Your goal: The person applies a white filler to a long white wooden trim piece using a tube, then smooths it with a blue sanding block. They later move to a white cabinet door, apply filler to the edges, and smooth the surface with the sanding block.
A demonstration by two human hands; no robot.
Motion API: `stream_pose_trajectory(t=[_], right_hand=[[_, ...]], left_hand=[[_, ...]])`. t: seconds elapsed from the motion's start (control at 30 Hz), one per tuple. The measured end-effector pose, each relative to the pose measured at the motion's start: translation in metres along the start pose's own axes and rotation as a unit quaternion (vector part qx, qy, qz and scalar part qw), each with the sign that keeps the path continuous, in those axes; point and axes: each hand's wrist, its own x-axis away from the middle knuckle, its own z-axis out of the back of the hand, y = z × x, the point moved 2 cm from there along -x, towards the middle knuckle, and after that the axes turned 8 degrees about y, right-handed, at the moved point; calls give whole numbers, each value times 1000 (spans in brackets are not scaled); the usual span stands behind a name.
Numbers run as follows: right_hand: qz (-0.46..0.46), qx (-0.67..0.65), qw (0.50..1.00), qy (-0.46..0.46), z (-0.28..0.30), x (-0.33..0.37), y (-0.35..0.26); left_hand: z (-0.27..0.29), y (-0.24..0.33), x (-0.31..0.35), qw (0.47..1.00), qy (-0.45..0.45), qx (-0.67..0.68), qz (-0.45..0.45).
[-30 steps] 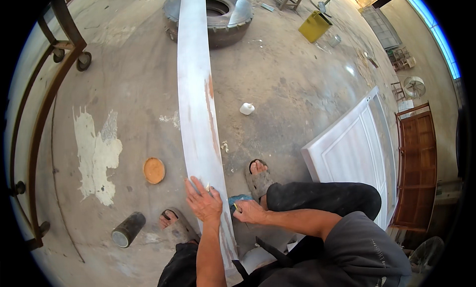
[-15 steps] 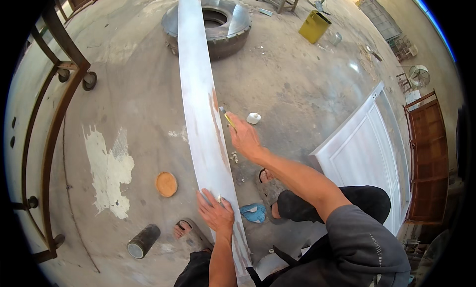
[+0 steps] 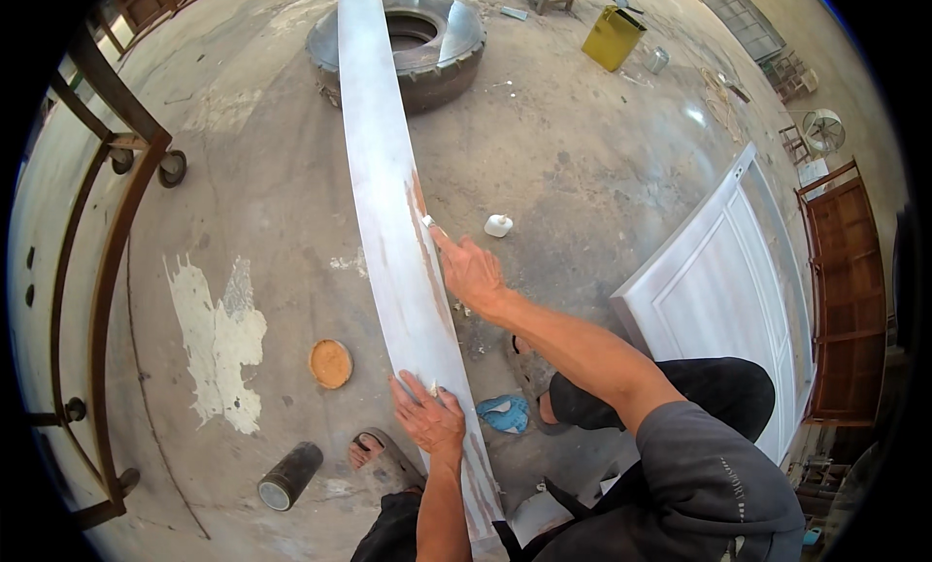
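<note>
A long white-coated board (image 3: 374, 140) with bare brown streaks along its right edge stretches away from me. My right hand (image 3: 473, 271) is closed around a small putty knife (image 3: 428, 221); its pale blade meets the board's right edge, while the handle is mostly hidden in the fingers. Nearer to me, my left hand (image 3: 429, 416) lies on the board with fingers spread. By its thumb is a small pale lump (image 3: 434, 389); whether it sits on the hand or the board I cannot tell.
The board's far part passes over a large tyre (image 3: 456, 82). Left lie a round orange-brown tin or lid (image 3: 330, 364) and a dark cylinder (image 3: 291, 475). A white bottle (image 3: 498, 225) and blue cloth (image 3: 503, 413) are right; a white panel (image 3: 714, 300) leans beyond. A wheeled metal frame (image 3: 115, 271) stands left.
My right hand has shifted slightly down, and the putty knife's blade has come onto the board's edge from just beside it. My left hand keeps its place on the board.
</note>
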Motion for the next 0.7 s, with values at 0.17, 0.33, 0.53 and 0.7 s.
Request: stream_pose_trajectory(t=[0.17, 0.33, 0.53, 0.7], right_hand=[[-11, 2, 1000, -2, 4, -10, -10], [-11, 20, 999, -30, 3, -8, -12], [18, 12, 1000, -9, 2, -14, -8], [15, 11, 1000, -16, 2, -12, -9]], left_hand=[[-1, -1, 1, 1000, -4, -6, 1], [0, -1, 1, 1000, -5, -2, 1], [-3, -1, 2, 1000, -15, -5, 7], [1, 0, 2, 1000, -14, -8, 6]])
